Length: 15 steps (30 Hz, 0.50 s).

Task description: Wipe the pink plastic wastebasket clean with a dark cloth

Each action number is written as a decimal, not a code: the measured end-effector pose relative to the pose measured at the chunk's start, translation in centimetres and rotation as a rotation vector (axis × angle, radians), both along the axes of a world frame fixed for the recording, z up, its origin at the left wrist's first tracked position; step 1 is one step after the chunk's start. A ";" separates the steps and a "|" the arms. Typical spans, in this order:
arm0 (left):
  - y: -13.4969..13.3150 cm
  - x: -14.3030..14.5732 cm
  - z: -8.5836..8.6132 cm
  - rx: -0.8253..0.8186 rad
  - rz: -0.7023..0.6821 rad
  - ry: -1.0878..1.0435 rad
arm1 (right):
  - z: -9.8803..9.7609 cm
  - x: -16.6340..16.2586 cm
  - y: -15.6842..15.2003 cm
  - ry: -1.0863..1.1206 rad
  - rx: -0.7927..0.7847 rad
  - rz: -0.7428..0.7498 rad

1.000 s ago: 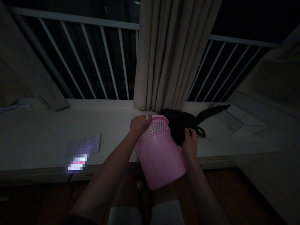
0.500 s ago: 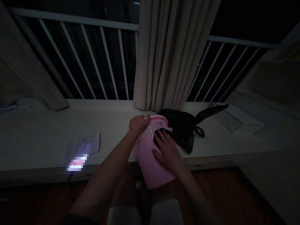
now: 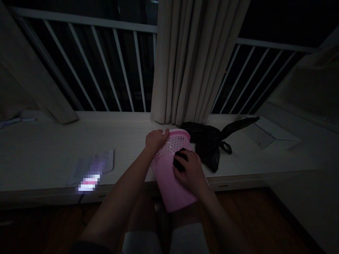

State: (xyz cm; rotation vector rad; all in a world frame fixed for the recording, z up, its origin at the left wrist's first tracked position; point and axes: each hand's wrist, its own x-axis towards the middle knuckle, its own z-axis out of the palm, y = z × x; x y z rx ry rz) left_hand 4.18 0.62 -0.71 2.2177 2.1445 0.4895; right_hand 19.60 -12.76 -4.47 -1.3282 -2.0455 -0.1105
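Note:
A pink plastic bin (image 3: 171, 178) with a perforated upper band leans tilted against the front edge of a pale ledge (image 3: 124, 148), its base on my lap. My left hand (image 3: 156, 139) grips the bin's rim at its left side. My right hand (image 3: 189, 169) lies against the bin's outer wall, its fingers curled round a small black object (image 3: 179, 161) pressed on the perforated band. A crumpled black plastic bag (image 3: 209, 141) lies on the ledge just right of the bin, apart from both hands.
A beige curtain (image 3: 190, 60) hangs behind the bin in front of a white window railing (image 3: 106, 67). Papers (image 3: 92, 169) lie on the ledge at left, and a flat clear sheet (image 3: 267, 135) lies at right. Dark wooden floor shows below.
My right hand left the black bag and came onto the bin's side with a small black object in it. The left hand has stayed on the rim.

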 end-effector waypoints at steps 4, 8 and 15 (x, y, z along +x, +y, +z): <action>-0.1 -0.1 0.0 0.007 0.014 -0.020 | -0.2 -0.1 0.3 -0.013 -0.001 -0.070; -0.1 -0.2 -0.1 -0.001 0.015 -0.037 | -0.3 0.1 0.4 0.019 -0.012 -0.061; -0.1 -0.1 -0.2 0.018 0.010 -0.031 | 0.0 0.6 0.4 0.067 -0.054 -0.032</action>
